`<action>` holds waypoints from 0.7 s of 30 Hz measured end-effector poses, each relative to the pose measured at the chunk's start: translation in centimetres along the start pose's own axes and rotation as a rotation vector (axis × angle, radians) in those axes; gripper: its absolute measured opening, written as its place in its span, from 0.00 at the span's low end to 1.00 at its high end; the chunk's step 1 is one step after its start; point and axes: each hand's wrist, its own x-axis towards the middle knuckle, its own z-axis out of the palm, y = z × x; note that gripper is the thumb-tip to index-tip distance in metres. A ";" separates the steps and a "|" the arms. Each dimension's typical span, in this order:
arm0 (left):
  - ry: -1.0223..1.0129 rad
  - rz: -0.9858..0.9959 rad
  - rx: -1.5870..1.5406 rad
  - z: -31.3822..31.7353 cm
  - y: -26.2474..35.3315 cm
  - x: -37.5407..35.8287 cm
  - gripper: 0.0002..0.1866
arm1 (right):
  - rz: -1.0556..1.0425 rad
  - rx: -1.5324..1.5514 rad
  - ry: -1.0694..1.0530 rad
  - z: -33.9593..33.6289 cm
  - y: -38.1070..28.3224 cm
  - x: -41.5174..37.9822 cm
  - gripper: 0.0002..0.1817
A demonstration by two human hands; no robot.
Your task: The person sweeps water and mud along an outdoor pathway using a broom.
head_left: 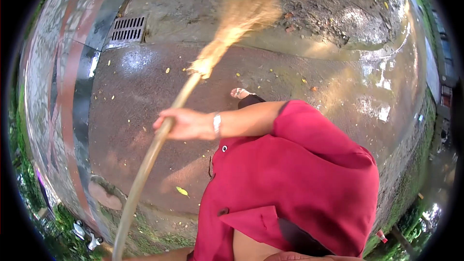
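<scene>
My right hand (176, 123) is wrapped round the long wooden handle (140, 179) of a straw broom (241, 17), midway along it. The arm reaches leftward across the view from a red sleeve, with a pale band (216, 124) on the wrist. Smeared by motion, the straw head points to the top of the view, over wet ground. Whether the bristles touch the ground cannot be made out. At the bottom edge my left forearm (164, 255) stretches toward the upper end of the handle; the left hand's fingers are cut off or hidden there.
A drain grate (128, 29) lies at the upper left beside striped paving (63, 77). Dead leaves and mud (333, 17) cover the ground at upper right. Scattered leaves dot the wet pavement. My sandalled foot (240, 93) shows ahead. A round stone (104, 195) lies left of the handle.
</scene>
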 end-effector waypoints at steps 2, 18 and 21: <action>0.059 -0.266 -0.160 -1.0 -5.8 -0.8 0.11 | -0.133 -0.040 0.125 -2.5 -5.0 -2.7 0.04; -0.600 -0.582 -0.124 23.0 -13.2 -8.4 0.12 | -0.639 -0.825 -0.016 -10.9 -21.2 -0.7 0.05; -0.483 -0.305 0.062 24.2 -6.6 -7.5 0.14 | -0.487 -0.544 -0.282 -4.1 -18.2 5.7 0.06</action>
